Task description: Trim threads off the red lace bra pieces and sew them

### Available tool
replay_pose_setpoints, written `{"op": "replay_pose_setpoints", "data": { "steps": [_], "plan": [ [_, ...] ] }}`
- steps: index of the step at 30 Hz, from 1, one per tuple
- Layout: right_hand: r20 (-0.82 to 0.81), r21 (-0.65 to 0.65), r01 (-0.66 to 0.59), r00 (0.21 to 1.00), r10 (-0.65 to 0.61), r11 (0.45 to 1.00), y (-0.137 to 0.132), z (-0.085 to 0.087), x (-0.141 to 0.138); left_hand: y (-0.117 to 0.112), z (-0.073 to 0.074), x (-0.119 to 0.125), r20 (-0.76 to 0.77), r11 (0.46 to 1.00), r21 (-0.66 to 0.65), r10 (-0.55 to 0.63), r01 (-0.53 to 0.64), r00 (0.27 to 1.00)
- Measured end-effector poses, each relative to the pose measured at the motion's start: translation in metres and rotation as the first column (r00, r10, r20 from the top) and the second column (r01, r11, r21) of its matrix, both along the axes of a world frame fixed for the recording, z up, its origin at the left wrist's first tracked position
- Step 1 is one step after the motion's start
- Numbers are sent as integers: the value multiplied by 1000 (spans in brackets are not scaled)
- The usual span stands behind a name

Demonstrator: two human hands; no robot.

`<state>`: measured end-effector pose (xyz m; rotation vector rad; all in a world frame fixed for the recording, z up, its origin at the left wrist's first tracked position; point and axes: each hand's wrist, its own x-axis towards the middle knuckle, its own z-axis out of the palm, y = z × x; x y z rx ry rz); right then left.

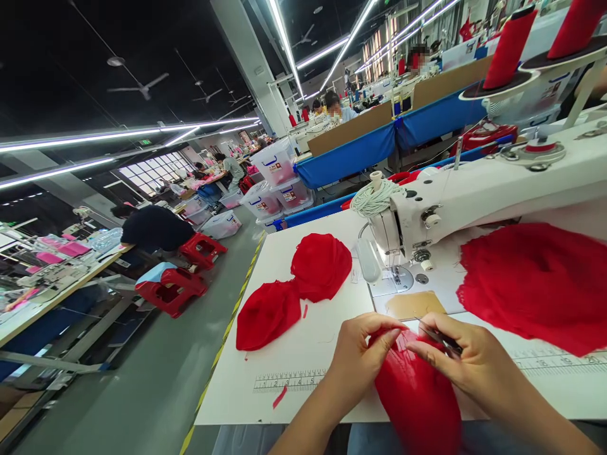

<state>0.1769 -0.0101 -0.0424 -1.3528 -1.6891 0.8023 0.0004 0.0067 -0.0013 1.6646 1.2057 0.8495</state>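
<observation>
My left hand (356, 357) pinches the top edge of a red fabric piece (417, 398) that hangs over the near edge of the white sewing table (294, 354). My right hand (462, 357) is closed on small metal thread snips (441, 338), whose tip points at the same fabric edge. Both hands meet just in front of the white sewing machine (455, 202). Two finished red pieces (294, 287) lie left of the machine. A larger heap of red fabric (535, 284) lies to the right of my hands.
Red thread cones (509, 47) stand above the machine, and a spool of white cord (374, 196) sits at its left end. Left of the table an aisle runs with a yellow floor line (227, 328), red stools (173, 287) and plastic bins (277, 180). Other workers sit further back.
</observation>
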Motion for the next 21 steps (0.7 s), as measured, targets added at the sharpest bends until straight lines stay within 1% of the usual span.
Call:
{"op": "replay_pose_setpoints", "data": {
  "steps": [2, 3, 4, 6, 8, 9, 10, 11, 13, 15, 17, 19, 21],
  "plan": [
    [-44, -17, 12, 999, -13, 1000, -1, 1, -1, 0, -2, -1, 22, 999, 35, 16, -17, 1000],
    [-81, -40, 2, 997, -5, 999, -1, 2, -1, 1, -3, -2, 42, 998, 61, 22, -24, 999],
    [-132, -77, -34, 991, 23, 996, 0, 3, -1, 2, -3, -3, 73, 996, 88, 26, -33, 997],
    [-283, -158, -170, 951, 121, 973, 3, 4, 3, 4, -4, -5, 162, 994, 105, 27, -45, 986],
    [-444, -211, -338, 869, 218, 917, 6, 4, 6, 5, -4, -7, 230, 996, 69, 35, -53, 972],
    [-508, -219, -402, 825, 248, 889, 7, 4, 7, 5, -5, -8, 242, 997, 52, 38, -52, 969],
    [-556, -223, -437, 792, 254, 872, 8, 3, 8, 5, -6, -9, 236, 997, 52, 40, -53, 971],
    [-585, -233, -450, 773, 245, 862, 8, 3, 7, 5, -8, -9, 215, 995, 79, 41, -59, 976],
    [-594, -254, -428, 777, 209, 867, 7, 3, 2, 4, -10, -10, 140, 979, 190, 49, -75, 989],
    [-576, -270, -344, 806, 135, 899, 4, 4, -5, 3, -12, -10, 49, 948, 305, 80, -92, 996],
    [-557, -277, -246, 829, 53, 929, 1, 6, -12, 2, -11, -11, -28, 918, 382, 124, -104, 992],
    [-560, -273, -189, 828, 4, 943, -1, 9, -15, 1, -8, -12, -62, 904, 413, 152, -113, 986],
    [-591, -297, -205, 807, -12, 933, -1, 10, -14, 1, -5, -11, -42, 910, 399, 141, -113, 989]
  ]
}}
